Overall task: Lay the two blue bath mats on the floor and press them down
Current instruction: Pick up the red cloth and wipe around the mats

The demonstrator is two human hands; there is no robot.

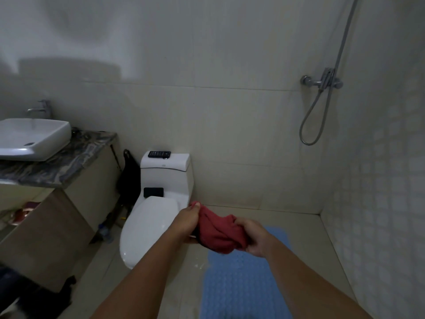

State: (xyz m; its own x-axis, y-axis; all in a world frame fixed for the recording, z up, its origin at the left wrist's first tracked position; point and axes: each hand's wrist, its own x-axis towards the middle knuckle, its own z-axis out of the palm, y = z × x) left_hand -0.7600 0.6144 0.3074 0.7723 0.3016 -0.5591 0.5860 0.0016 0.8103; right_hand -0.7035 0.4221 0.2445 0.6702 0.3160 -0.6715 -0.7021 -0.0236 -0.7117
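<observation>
A blue bath mat (241, 279) with a bumpy surface lies flat on the tiled floor to the right of the toilet, running from near the far wall down to the bottom edge of the view. I can tell only one stretch of blue; whether it is one mat or two I cannot tell. Above it I hold a crumpled red cloth (218, 233) in both hands. My left hand (188, 219) pinches its upper left end, and my right hand (253, 238) grips its right end.
A white toilet (151, 224) with its lid down stands left of the mat, a remote (159, 154) on its tank. A sink (32, 139) on a dark marble counter (69, 162) is at the left. A shower hose (315, 120) hangs on the right wall.
</observation>
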